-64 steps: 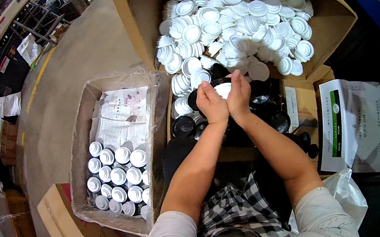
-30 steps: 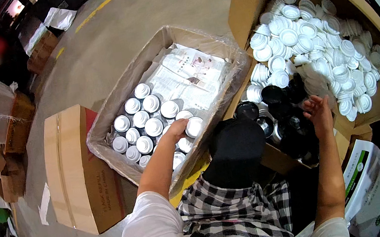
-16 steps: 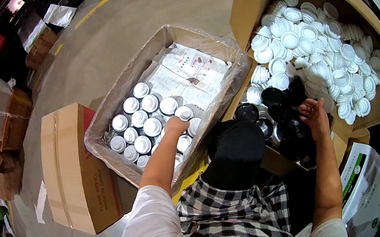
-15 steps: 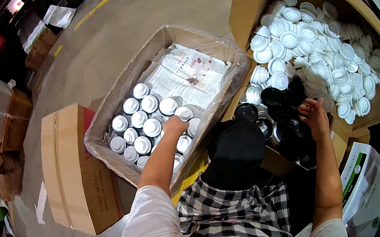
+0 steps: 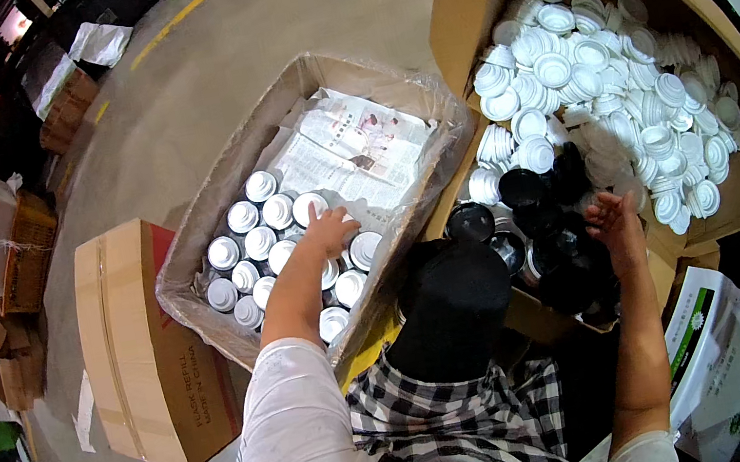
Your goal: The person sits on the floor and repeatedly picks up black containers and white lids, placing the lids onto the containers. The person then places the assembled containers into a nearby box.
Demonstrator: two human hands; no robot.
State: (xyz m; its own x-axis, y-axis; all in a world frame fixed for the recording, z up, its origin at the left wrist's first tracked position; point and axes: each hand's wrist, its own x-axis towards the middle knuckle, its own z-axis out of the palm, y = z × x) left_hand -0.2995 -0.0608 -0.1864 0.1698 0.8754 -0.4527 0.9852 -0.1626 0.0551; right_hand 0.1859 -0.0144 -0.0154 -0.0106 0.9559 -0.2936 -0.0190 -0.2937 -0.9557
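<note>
Left fingers [image 5: 336, 216] over white-topped pieces [image 5: 278, 212] in carton [image 5: 362, 71]; right fingers [image 5: 606, 211] near black parts [image 5: 536, 219]

Middle box [image 5: 308, 76]: containers [image 5: 279, 211] at near end, newspaper [image 5: 349, 141] behind them
Closed carton [image 5: 143, 345]: on floor [image 5: 213, 71], left of middle box
Big carton [image 5: 474, 5]: right of middle box, caps [image 5: 601, 81] inside
Cups [image 5: 537, 221]: before the cap pile, left of right hand [image 5: 617, 225]
</note>
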